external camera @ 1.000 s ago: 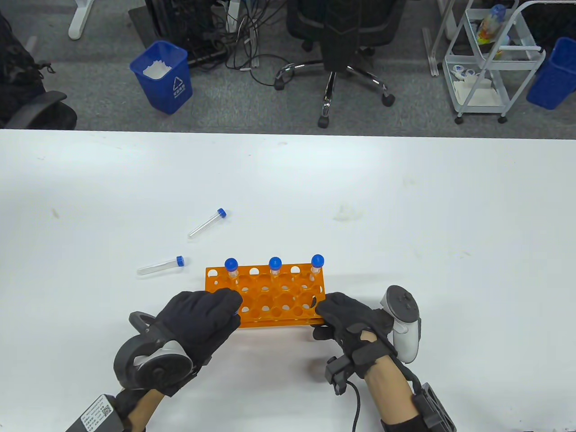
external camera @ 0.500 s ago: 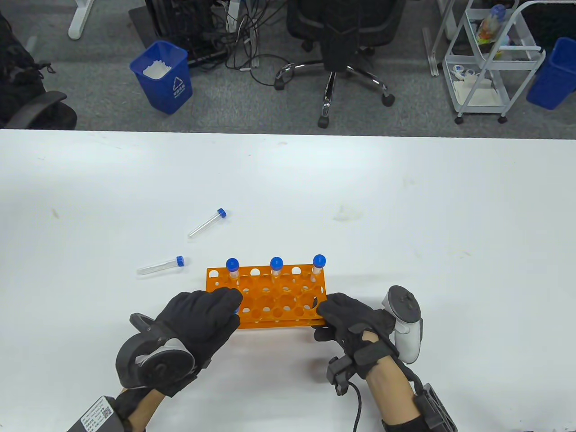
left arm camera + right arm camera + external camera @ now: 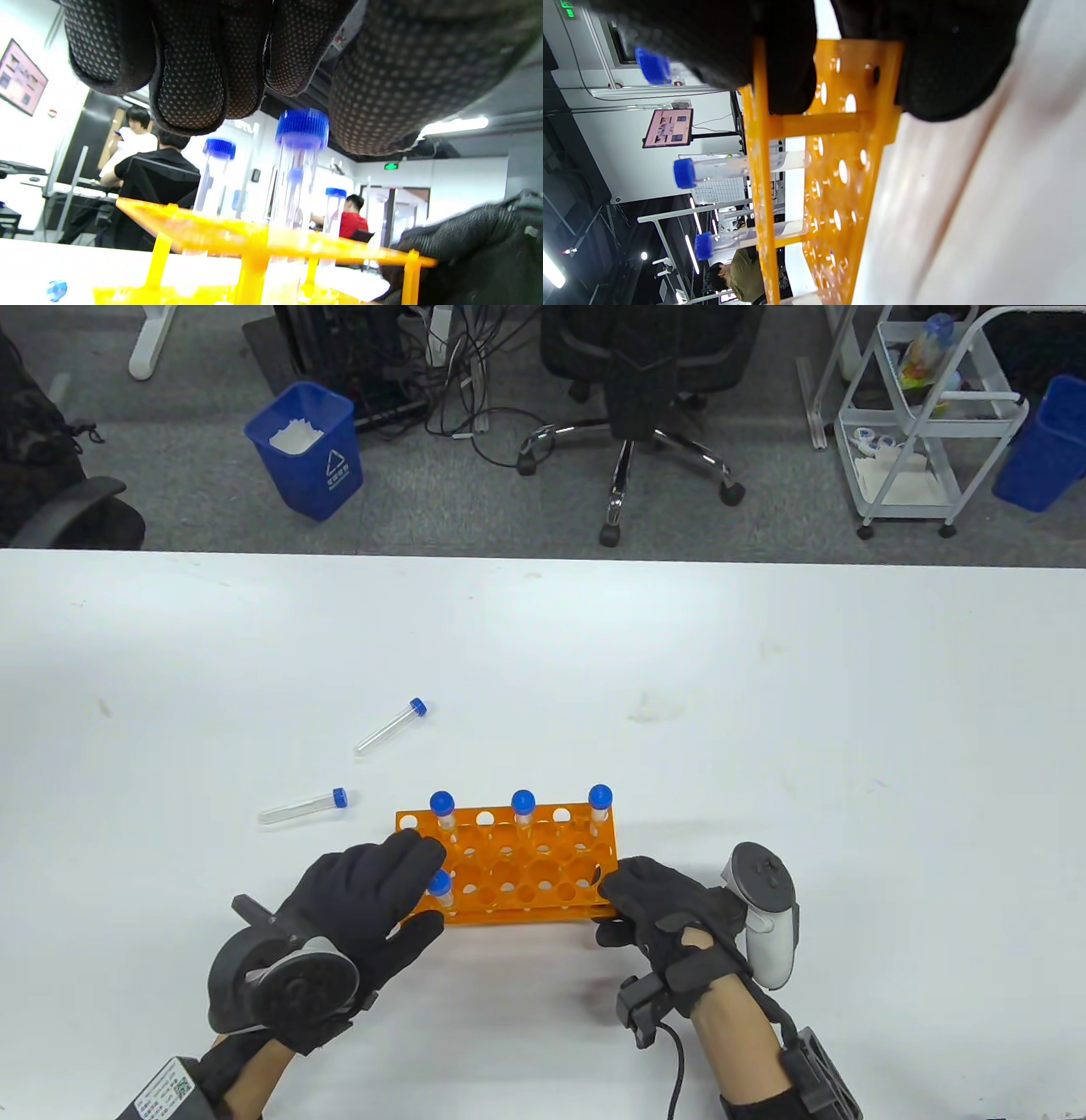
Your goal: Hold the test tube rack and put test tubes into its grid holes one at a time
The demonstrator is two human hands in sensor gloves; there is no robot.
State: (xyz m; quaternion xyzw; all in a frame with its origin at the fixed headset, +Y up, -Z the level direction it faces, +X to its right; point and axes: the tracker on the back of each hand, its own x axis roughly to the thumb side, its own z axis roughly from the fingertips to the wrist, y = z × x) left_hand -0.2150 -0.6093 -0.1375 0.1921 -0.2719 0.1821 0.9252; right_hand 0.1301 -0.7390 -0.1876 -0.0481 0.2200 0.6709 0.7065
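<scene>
An orange test tube rack [image 3: 526, 865] stands on the white table near the front edge. Three blue-capped tubes stand in its back row [image 3: 523, 806]. A fourth tube [image 3: 439, 885] stands in the front left hole. My left hand [image 3: 399, 882] hovers open over it. In the left wrist view my fingertips [image 3: 191, 93] hang just above its cap [image 3: 302, 127] without gripping it. My right hand [image 3: 632, 899] grips the rack's right front corner, and its fingers [image 3: 785, 63] clamp the top plate of the rack [image 3: 848, 169]. Two loose tubes [image 3: 390, 727] [image 3: 303, 806] lie left of the rack.
The white table [image 3: 764, 712] stretches far behind and to both sides of the rack. Beyond its far edge are a blue bin [image 3: 305, 449], an office chair [image 3: 632, 398] and a white cart [image 3: 920, 415].
My left hand has opened and drawn back to the left, uncovering the blue cap of the tube in the front left hole. The rack shifted slightly right. My right hand kept its grip.
</scene>
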